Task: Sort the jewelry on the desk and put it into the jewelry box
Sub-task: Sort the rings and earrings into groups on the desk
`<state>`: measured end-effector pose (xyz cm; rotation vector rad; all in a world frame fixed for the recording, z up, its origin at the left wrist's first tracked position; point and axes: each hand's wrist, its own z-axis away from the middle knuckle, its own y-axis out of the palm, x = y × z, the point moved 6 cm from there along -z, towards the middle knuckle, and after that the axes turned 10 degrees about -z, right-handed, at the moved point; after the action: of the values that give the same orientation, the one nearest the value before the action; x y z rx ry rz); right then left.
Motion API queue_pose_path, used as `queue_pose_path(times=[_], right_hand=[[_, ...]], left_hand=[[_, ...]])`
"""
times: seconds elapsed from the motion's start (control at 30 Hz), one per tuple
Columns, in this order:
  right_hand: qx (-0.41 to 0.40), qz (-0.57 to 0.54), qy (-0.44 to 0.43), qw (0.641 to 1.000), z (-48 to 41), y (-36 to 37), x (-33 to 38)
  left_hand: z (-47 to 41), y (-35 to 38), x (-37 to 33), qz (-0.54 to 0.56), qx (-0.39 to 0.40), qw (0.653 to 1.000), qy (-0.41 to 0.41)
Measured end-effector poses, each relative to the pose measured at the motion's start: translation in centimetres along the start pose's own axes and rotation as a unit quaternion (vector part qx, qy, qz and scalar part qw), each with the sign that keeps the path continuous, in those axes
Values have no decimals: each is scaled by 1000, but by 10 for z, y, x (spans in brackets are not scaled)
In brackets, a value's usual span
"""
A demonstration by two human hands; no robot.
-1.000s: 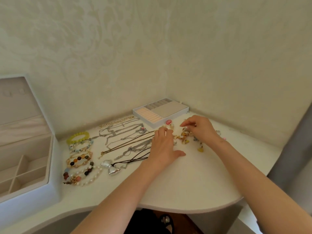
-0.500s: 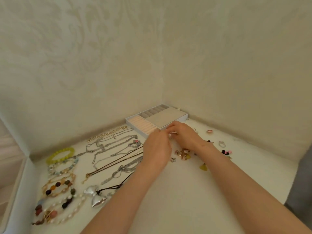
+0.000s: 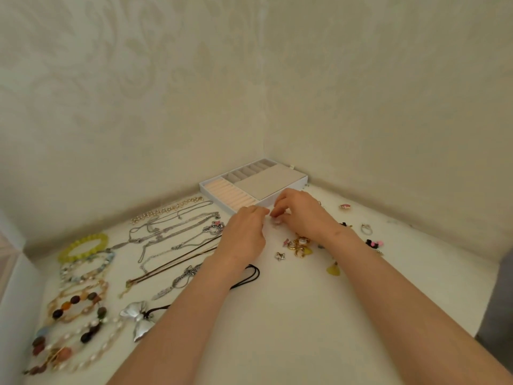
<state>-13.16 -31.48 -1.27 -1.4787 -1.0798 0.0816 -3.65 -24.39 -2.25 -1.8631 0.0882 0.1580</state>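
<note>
**Grip, right hand** (image 3: 302,215): fingers curled down over a pale pink piece (image 3: 276,222) at frame centre. Whether thumb and forefinger pinch it or only touch it cannot be told.

**Grip, left hand** (image 3: 244,234): seen from the back, fingers curled forward, tips nearly meeting the right hand's. Whether it holds anything cannot be told.

**Tray** (image 3: 266,183): just beyond both hands and pushed into the wall corner. It has peach ring rolls on its left, grey slots at the back and a flat grey pad. Its near edge is just beside the fingertips.

**Loose small pieces, right of centre, crowded:**
- gold cluster (image 3: 299,245) under the right wrist
- star charm (image 3: 280,256)
- yellow pendant (image 3: 333,269)
- ring (image 3: 366,229)
- pink stud (image 3: 345,207)
- black-and-pink piece (image 3: 373,243)

**Left of centre:**
- silver chains (image 3: 172,234) laid in rows, running under the left forearm
- black cord (image 3: 251,273)
- bow pendant (image 3: 138,319)

**Far left column:**
- yellow-green bracelet (image 3: 83,247)
- further bead bracelets (image 3: 75,304) below it, near the jewelry box (image 3: 14,301), of which only a white wall shows at the left frame edge

**Table** (image 3: 277,329): its widest bare stretch lies between the forearms, from lower centre toward the lower right. There the table's edge meets a grey surface (image 3: 497,315).
</note>
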Motion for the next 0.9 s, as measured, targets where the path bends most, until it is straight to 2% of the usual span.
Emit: queue_pose_path(times=[0.1, 0.23, 0.47, 0.63, 0.73, 0.9], right_hand=[[3, -25, 29, 999, 3, -7, -4], [22, -31, 60, 998, 8, -15, -8], [-12, -77, 110, 991, 9, -24, -19], [-26, -108, 117, 987, 10, -23, -22], [-46, -141, 115, 982, 12, -26, -22], [-90, -221, 122, 963, 15, -34, -25]], left_hand=[[2, 6, -1, -2, 25, 1000, 14], [3, 8, -7, 16, 20, 998, 58], [6, 5, -20, 70, 19, 990, 122], [6, -4, -21, 142, -3, 986, 93], [7, 4, -21, 152, 42, 985, 71], [10, 17, -30, 158, 112, 977, 88]])
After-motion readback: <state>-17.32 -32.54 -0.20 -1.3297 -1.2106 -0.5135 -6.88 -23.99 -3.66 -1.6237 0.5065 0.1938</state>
